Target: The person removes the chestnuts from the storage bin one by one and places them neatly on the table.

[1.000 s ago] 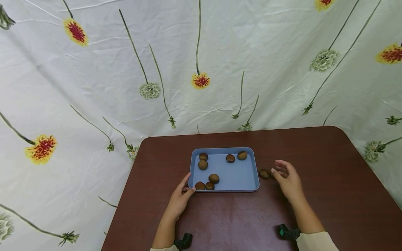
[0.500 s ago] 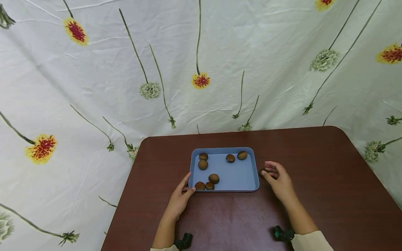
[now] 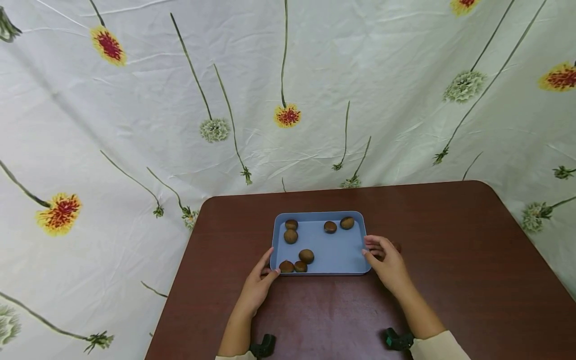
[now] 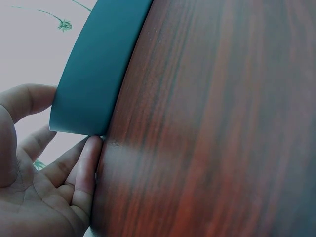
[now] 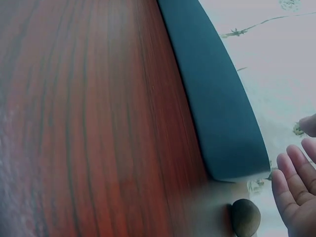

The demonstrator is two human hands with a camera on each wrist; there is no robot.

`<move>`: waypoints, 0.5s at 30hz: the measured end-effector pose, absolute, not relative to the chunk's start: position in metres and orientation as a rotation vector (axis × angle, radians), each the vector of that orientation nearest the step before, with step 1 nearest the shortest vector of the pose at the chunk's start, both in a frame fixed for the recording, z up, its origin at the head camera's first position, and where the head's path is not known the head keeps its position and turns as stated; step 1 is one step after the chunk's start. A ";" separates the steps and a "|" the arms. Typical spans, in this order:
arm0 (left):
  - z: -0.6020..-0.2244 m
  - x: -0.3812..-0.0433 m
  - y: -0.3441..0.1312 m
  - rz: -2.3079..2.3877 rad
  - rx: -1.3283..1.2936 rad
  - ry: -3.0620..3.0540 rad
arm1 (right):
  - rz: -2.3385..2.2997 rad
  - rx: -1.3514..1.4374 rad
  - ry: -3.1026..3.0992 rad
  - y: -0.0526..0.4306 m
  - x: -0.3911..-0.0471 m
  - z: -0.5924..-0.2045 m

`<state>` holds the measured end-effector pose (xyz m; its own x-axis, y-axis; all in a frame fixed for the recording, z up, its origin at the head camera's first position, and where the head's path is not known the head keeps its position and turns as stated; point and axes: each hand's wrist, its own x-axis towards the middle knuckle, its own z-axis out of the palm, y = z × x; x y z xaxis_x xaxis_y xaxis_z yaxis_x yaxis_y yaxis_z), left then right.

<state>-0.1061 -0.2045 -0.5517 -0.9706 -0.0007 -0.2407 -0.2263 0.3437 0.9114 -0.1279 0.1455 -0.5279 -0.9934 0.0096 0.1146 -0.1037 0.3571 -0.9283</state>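
A blue rectangular tray (image 3: pixel 337 250) lies on the table with several brown chestnuts (image 3: pixel 306 256) in it, spread along the left side, the near left corner and the far right. My left hand (image 3: pixel 257 287) holds the tray's near left corner, thumb at the near rim and fingers along the left side. My right hand (image 3: pixel 390 267) is at the tray's right side, thumb and fingertips right by the rim. In the right wrist view its fingers are spread, with a loose chestnut (image 5: pixel 245 217) beside them near the tray's corner. Behind the hand, part of a chestnut (image 3: pixel 397 247) shows.
The dark brown table (image 3: pixel 459 270) has rounded far corners and extends to the right of the tray. A white floral cloth (image 3: pixel 252 90) hangs behind it. Dark devices (image 3: pixel 398 340) sit on both wrists above pale sleeves.
My right hand has moved left from the loose chestnuts to the tray's right rim, uncovering part of one chestnut behind it. The left hand and the tray have stayed still.
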 end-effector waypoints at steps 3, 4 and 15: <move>-0.550 -0.106 -0.205 1.682 -0.202 2.399 | 1.719 0.111 -2.518 0.142 -0.128 -0.529; -0.549 -0.106 -0.205 1.681 -0.202 2.395 | 1.711 0.117 -2.524 0.141 -0.128 -0.529; -0.550 -0.106 -0.205 1.673 -0.193 2.398 | 1.671 0.211 -2.549 0.125 -0.127 -0.530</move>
